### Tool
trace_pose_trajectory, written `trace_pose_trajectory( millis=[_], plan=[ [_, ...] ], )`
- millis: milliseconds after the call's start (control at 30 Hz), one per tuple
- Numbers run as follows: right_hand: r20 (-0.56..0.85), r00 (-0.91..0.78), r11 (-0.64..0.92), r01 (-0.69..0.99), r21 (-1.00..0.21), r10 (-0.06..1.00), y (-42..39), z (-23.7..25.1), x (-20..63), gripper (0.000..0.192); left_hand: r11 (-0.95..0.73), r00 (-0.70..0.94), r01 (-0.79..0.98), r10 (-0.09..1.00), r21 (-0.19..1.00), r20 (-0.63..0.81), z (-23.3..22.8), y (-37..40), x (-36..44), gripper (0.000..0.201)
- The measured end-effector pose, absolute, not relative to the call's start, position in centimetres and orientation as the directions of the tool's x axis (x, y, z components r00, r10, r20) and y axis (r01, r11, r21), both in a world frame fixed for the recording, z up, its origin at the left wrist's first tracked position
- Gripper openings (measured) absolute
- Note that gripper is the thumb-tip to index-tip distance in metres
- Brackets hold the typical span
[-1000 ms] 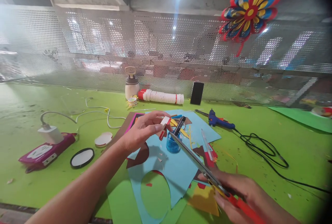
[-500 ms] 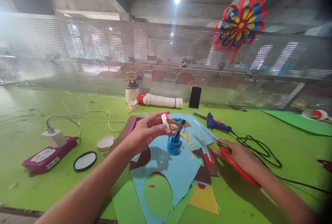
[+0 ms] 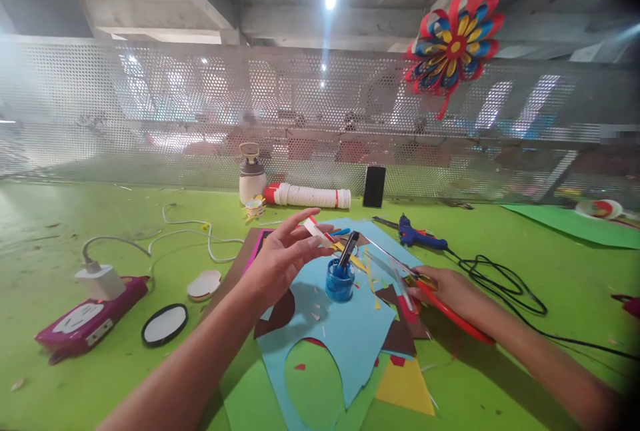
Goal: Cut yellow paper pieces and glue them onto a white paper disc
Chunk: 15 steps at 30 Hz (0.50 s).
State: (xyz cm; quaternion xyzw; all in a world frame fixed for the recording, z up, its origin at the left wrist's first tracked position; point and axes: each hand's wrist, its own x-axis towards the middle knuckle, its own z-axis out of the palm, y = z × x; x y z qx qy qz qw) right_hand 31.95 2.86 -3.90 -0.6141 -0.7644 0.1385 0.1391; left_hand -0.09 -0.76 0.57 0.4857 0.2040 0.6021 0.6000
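In the head view, my left hand (image 3: pixel 277 264) pinches a small white piece with red edges (image 3: pixel 319 232), perhaps a bent paper strip, between thumb and fingers. My right hand (image 3: pixel 455 290) grips red-handled scissors (image 3: pixel 457 316), their blades slanting up and left toward the piece, not touching it. Between the hands stands a small blue jar (image 3: pixel 340 288) with a black marker (image 3: pixel 348 251) leaning in it. Beneath lies light blue paper (image 3: pixel 361 344) with a large round hole, over green sheets. Scraps of brown paper (image 3: pixel 397 338) and yellow paper (image 3: pixel 406 388) lie at its right.
A blue glue gun (image 3: pixel 423 236) with a black coiled cord lies right of the papers. At left are a purple power strip (image 3: pixel 93 318) and a black-rimmed disc (image 3: pixel 165 326). Behind stand a bottle (image 3: pixel 253 181), a white ribbed roll (image 3: pixel 313 196) and a phone (image 3: pixel 374 186).
My left hand has tilted the white-and-red piece to slant down to the right. The scissors have shifted slightly left with my right hand. The camera view has moved a little.
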Motion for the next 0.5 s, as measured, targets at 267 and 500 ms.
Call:
trace_pose_trajectory(
  millis=[267, 500],
  plan=[
    [0.033, -0.125, 0.128, 0.917, -0.378, 0.992, 3.16, -4.5, 32.48, 0.041, -0.181, 0.165, -0.575, 0.929, 0.798, 0.33, 0.77, -0.76, 0.15, 0.041],
    [0.066, -0.075, 0.096, 0.906, -0.413, 0.995, 2.77, -4.68, 32.63, 0.044, -0.204, 0.154, -0.52, 0.933, 0.83, 0.326, 0.87, -0.95, 0.42, 0.035]
  ],
)
